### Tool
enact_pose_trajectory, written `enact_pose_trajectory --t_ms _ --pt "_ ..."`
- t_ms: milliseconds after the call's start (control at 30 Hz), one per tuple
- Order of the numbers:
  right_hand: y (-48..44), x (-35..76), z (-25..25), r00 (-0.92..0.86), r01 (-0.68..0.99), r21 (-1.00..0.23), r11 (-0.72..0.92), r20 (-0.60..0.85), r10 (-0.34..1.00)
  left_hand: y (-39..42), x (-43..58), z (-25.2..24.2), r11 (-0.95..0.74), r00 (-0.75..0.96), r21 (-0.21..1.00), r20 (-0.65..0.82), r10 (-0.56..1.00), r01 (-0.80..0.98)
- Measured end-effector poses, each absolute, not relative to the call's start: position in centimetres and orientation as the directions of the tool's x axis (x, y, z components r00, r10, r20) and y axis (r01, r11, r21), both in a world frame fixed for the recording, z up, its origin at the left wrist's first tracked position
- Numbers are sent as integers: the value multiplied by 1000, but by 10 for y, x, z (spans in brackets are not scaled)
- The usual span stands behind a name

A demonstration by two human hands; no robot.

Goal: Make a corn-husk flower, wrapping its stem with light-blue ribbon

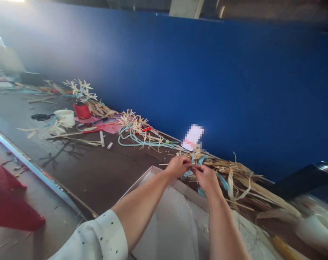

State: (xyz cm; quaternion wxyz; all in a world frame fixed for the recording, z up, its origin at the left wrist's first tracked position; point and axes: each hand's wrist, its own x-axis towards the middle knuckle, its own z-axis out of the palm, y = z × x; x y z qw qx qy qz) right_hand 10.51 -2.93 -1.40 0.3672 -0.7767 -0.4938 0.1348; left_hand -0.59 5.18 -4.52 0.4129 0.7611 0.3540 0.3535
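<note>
A long dark table (99, 169) runs along a plain blue wall (234, 90). Light glare washes out the far left end of the room.

**Hands**
- The left hand (177, 166) and the right hand (207, 177) meet above the table edge, fingertips touching.
- The fingers of both hands are curled tight and pinch a blue strip (187, 173) between them.
- A thin piece of straw appears to be pinched with it. The view is too small to confirm this.
- The blue strip is just in front of the pile of dried husks (245, 178), which spreads to the right along the wall.

**Surroundings**
- A pale tray (158, 173) lies under both forearms, with one corner toward the wall.
- A loose blue cord (131, 141) lies coiled to the left of the hands, among straw flowers (133, 121).
- Farther left stand a red pot (82, 110) holding more straw flowers, a white cup (65, 117) and black scissors (41, 116).
- Two short white sticks (101, 138) lie near the cup, beside pink paper (111, 127).
- A red stool (7, 202) stands on the floor at the lower left.
- Nothing lies between the hands and the camera.

**Writing**
- A white card (193, 136) leans against the wall behind the hands. Its face is blurred and no text can be read.
</note>
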Motion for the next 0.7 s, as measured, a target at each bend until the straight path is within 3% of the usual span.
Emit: enact_pose_trajectory --t_ms 400,700 --pt "-28 102 -13 485 637 -736 -229 152 861 47 -11 -35 -418 495 853 228 838 313" --pt "-28 107 -20 532 463 -849 -256 35 846 47 -13 -36 -472 498 799 257 828 372"
